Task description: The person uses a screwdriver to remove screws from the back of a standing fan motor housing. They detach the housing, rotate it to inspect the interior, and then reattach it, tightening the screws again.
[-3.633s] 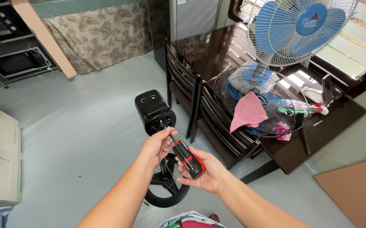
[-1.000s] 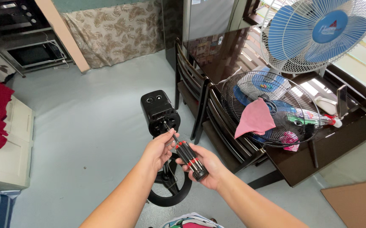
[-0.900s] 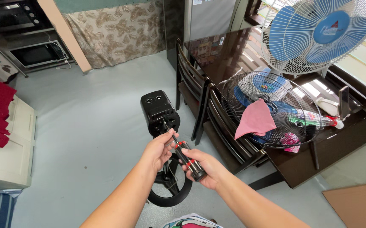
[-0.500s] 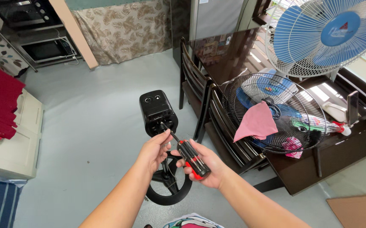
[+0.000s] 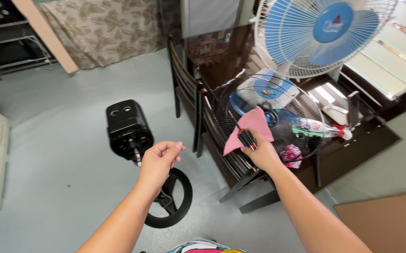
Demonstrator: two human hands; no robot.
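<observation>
My right hand (image 5: 260, 153) grips a red and black screwdriver (image 5: 246, 137) and holds it out over the edge of the dark table (image 5: 353, 150), against a pink cloth (image 5: 251, 127) lying on a black wire fan guard (image 5: 268, 117). My left hand (image 5: 158, 160) hovers loosely curled and holds nothing, right beside the black fan motor housing (image 5: 128, 127). The housing stands on a stand with a round black base (image 5: 171, 199) on the floor.
A white and blue table fan (image 5: 322, 33) stands on the table, with a spray bottle (image 5: 322, 129) and a blue fan blade (image 5: 259, 105) under the guard. Dark chairs (image 5: 189, 98) line the table's near side. Cardboard (image 5: 385, 220) lies at lower right.
My right hand has carried the screwdriver away from the motor housing, rightwards to the table by the pink cloth. My left hand has let go of the screwdriver and stays by the housing.
</observation>
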